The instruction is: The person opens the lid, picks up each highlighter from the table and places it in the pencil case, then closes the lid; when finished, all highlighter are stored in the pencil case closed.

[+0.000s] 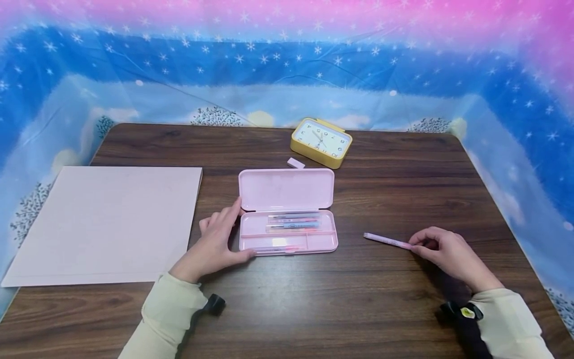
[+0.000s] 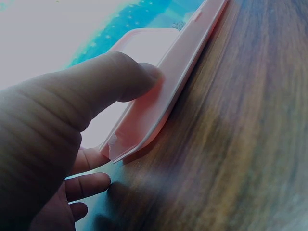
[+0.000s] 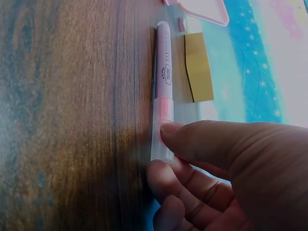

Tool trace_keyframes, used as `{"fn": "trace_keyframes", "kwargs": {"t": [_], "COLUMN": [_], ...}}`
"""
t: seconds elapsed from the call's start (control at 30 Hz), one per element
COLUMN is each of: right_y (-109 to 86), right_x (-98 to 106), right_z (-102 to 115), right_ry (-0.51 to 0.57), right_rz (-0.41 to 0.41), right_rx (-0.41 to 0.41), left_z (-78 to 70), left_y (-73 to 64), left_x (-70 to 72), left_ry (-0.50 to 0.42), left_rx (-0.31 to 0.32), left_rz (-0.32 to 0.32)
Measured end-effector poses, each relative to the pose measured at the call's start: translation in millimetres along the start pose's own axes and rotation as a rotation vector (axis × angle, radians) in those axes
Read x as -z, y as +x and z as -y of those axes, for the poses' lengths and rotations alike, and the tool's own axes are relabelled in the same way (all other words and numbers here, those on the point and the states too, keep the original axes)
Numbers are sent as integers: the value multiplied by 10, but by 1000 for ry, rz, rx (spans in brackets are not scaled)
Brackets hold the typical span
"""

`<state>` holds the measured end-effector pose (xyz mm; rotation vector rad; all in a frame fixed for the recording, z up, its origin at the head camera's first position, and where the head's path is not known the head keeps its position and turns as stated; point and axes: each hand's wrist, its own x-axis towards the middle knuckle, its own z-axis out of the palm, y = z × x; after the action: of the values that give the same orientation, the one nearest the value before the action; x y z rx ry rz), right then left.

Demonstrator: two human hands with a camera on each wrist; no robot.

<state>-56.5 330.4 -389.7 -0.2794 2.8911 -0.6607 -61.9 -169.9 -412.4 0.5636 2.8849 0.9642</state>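
An open pink pencil case lies on the table with its lid tipped back. My left hand grips its left end, the thumb on the front wall and the forefinger by the hinge side. Several slim pens lie in the case's back compartment, and one more pen lies along its front. Off to the right, my right hand pinches a pale pink highlighter pen by its clear-capped end between thumb and fingers. The pen's other end points left toward the case.
Behind the case stands a yellow alarm clock, its dial upside down in the head view. A small pale eraser lies between clock and lid. On the left is a large white board. A patterned cloth surrounds the table's far side.
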Motion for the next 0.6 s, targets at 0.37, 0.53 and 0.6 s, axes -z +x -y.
{"fn": "trace_keyframes", "kwargs": {"t": [0.37,0.53,0.6], "right_y": [1,26,47], "right_x": [34,98,125], "right_z": [29,126,179], "right_ry": [14,23,21], "right_rz": [-15,-41,-55], "right_rx": [14,52,72], "left_z": [-10,-13,-13], "left_y": [0,3,4], "left_x": [9,12,12], "left_ry": [-5,-5,-5], "left_rx": [6,17,19], "left_rz": [8,15,15]}}
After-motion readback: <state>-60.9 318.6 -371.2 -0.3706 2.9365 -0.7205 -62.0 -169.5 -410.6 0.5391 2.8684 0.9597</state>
